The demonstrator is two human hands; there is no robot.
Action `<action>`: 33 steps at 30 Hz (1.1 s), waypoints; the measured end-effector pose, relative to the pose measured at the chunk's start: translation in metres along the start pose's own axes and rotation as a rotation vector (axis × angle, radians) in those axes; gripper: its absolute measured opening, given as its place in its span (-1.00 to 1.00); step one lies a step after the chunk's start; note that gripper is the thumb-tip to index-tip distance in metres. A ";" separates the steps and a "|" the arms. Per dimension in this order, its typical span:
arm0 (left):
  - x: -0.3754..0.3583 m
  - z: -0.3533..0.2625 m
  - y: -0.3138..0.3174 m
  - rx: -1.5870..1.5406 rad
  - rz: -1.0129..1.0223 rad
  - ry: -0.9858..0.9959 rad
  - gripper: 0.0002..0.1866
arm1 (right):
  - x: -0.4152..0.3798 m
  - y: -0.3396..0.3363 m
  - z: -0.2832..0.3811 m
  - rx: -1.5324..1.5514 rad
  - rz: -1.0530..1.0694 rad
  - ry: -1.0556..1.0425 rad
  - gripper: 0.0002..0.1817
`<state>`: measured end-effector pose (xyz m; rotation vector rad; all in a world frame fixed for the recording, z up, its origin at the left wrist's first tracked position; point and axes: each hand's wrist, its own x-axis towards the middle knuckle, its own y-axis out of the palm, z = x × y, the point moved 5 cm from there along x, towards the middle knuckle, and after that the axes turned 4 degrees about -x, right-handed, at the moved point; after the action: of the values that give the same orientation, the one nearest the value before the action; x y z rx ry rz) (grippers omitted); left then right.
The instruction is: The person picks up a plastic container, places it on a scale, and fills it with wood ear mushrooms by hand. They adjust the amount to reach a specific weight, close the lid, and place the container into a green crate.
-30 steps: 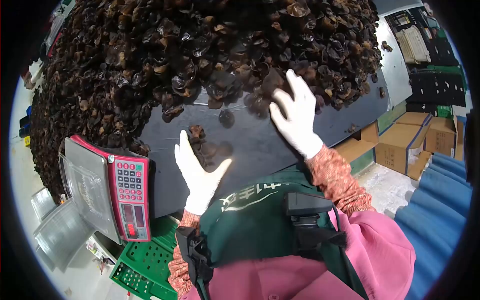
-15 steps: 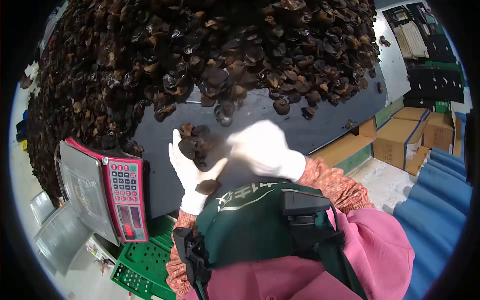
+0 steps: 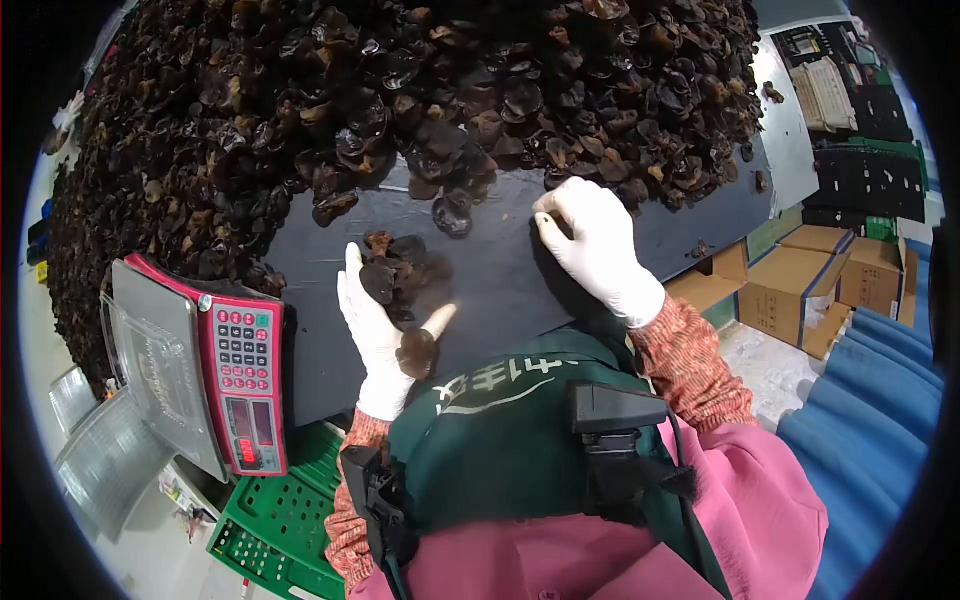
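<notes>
My left hand [image 3: 375, 325], in a white glove, cradles a small clump of dark brown wood ear mushrooms [image 3: 395, 275] against its palm and fingers. Another wood ear piece [image 3: 416, 353] rests by the base of that thumb. My right hand [image 3: 595, 240], gloved too, is over the dark tabletop [image 3: 490, 285] with its fingers curled and thumb against them; what they pinch, if anything, is too small to make out. Just beyond both hands rises a large heap of wood ears [image 3: 430, 90], and a loose piece [image 3: 453, 214] lies at its near edge.
A pink digital scale [image 3: 245, 370] with a steel pan stands at the left. Below it are green plastic crates [image 3: 280, 520]. On the right are cardboard boxes [image 3: 790, 280], blue corrugated sheeting [image 3: 860, 410] and black trays [image 3: 870, 180].
My right hand has moved away from the left, to the right and up toward the heap. The left hand stays almost in place with its clump, and the piece by its thumb has shifted slightly.
</notes>
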<state>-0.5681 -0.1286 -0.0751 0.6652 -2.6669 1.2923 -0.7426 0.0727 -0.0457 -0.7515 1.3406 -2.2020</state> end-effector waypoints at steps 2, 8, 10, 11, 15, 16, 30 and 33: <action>0.001 -0.003 -0.001 0.006 0.001 -0.002 0.37 | -0.003 0.006 0.002 -0.021 -0.027 -0.030 -0.85; -0.001 0.006 0.002 -0.145 0.040 -0.174 0.39 | 0.039 0.044 0.035 -0.170 -0.120 -0.048 -0.76; -0.005 0.011 0.004 -0.243 0.018 -0.312 0.39 | 0.047 0.053 0.035 -0.209 -0.078 -0.076 -0.85; -0.005 0.008 0.002 -0.170 -0.009 -0.243 0.39 | 0.047 0.053 0.035 -0.200 -0.068 -0.100 -0.87; -0.005 0.009 0.001 -0.167 -0.010 -0.205 0.41 | 0.027 0.019 0.029 -0.102 -0.019 -0.190 -0.91; -0.005 0.010 0.002 -0.196 -0.011 -0.223 0.41 | 0.016 0.004 0.024 -0.106 0.001 -0.179 -0.91; -0.001 0.004 -0.002 -0.134 -0.001 -0.160 0.31 | -0.099 -0.101 -0.050 -0.456 0.346 0.090 -0.80; 0.002 0.003 -0.004 -0.137 0.005 -0.142 0.30 | -0.050 -0.074 -0.006 -0.193 -0.001 0.037 -0.73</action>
<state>-0.5678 -0.1335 -0.0734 0.7588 -2.8390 1.0886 -0.7162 0.1397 0.0075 -0.7835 1.5882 -2.1176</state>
